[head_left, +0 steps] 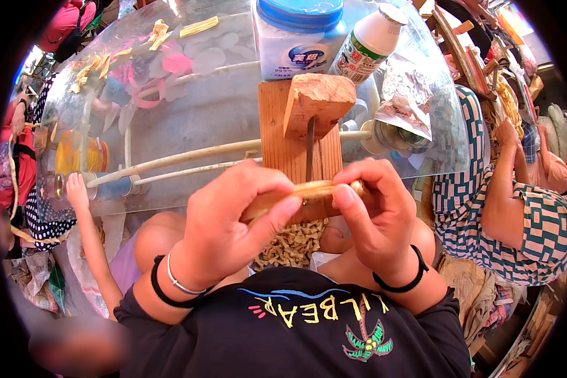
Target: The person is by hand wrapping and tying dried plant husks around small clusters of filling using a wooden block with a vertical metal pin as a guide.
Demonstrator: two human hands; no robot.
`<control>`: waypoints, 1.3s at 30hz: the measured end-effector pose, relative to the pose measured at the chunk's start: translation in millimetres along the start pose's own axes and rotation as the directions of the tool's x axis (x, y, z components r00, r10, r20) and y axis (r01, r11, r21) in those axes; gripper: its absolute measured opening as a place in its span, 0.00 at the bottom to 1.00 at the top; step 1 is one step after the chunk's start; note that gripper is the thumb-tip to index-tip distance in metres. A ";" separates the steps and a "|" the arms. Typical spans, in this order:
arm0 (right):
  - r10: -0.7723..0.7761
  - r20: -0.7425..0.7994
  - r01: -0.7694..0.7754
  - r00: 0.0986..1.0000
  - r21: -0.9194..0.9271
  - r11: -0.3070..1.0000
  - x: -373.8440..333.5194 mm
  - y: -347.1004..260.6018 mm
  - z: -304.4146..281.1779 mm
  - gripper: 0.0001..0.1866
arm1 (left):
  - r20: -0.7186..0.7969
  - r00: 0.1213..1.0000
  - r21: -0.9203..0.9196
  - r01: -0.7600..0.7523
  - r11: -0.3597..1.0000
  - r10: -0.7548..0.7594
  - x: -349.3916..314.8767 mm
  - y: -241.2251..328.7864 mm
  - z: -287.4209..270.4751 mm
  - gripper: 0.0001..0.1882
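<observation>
Between my two hands is a tan, dried-looking strip (315,188), bent and slightly ridged; its exact kind I cannot tell. My left hand (230,211) pinches it with thumb and fingers. My right hand (379,211) pinches the other end the same way. Just beyond the strip, a thin dark metal bar (310,151) runs toward me from a wooden block (319,104), which sits on an upright-grained wooden board (274,138). Below my hands, in my lap, lies a heap of short tan pieces (290,246).
A glass-topped table (201,120) carries a blue-lidded tub (302,41), a white bottle (372,41), a torn silvery packet (404,97) and loose dried strips (198,26). Another person's hand (77,192) rests at the table's left edge. A person in a patterned garment (504,208) sits at right.
</observation>
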State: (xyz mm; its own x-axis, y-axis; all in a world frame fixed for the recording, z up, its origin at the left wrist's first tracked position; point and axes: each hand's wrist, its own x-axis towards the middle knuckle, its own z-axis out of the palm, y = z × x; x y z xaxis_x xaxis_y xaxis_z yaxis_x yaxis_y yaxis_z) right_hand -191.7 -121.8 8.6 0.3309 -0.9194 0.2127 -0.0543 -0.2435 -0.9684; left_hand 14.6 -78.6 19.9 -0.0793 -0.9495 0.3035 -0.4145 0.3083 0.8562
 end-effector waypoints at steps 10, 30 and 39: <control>-0.062 0.020 0.065 0.998 -0.296 0.953 16.9 8.6 11.3 0.05 | -0.054 0.968 0.044 0.246 0.968 -0.244 16.0 -7.2 15.5 0.04; -0.421 0.359 0.411 0.833 0.107 0.905 -44.5 -3.9 17.4 0.23 | 0.006 0.946 -0.180 -0.317 0.931 0.323 -48.6 23.6 7.2 0.21; -0.081 0.314 -0.166 0.946 0.685 0.709 -62.5 -11.7 16.4 0.13 | 0.164 0.986 -0.556 0.059 0.829 0.040 -61.5 25.8 40.5 0.39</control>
State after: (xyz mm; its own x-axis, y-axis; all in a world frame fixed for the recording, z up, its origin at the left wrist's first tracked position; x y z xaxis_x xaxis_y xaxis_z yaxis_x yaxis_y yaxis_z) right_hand -196.3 -56.4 4.5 0.6129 -0.7533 0.2387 0.5517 0.1916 -0.8118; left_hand -27.9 -14.6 6.4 -0.2429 -0.9332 0.2649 0.1560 0.2319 0.9601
